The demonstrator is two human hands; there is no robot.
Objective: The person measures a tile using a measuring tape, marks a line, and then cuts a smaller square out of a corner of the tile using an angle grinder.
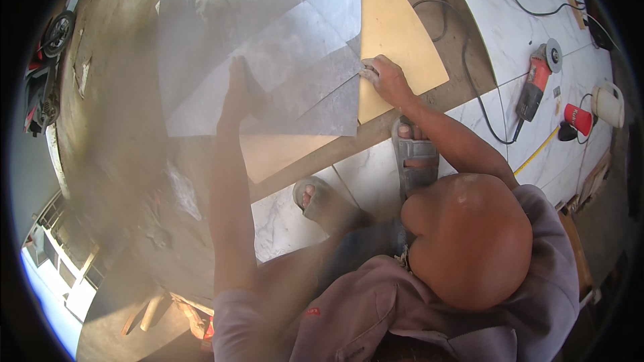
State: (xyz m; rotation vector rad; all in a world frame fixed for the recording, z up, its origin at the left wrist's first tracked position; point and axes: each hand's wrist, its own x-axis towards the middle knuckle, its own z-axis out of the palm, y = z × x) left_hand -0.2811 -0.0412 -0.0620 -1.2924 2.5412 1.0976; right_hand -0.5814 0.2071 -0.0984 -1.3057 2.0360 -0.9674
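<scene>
A large grey tile [295, 20] lies over a yellowish-tan board or tile [396, 27], which shows along its right side and below it. Bands of light and shadow cross the grey surface. Resting on the left part of the grey tile is my left hand [237, 90]; haze in the picture blurs its fingers. My right hand [390, 82] is closed at the tile's right edge, its dusty fingertips and thumb curled against that edge over the tan piece.
White marbled tiles [483, 13] lie at the right, bearing a red and black angle grinder [534, 84] with its cord, a red container [577, 119] and a whitish jug [608, 104]. My sandalled feet [416, 154] stand on marbled tile. A motorbike [50, 60] is at far left.
</scene>
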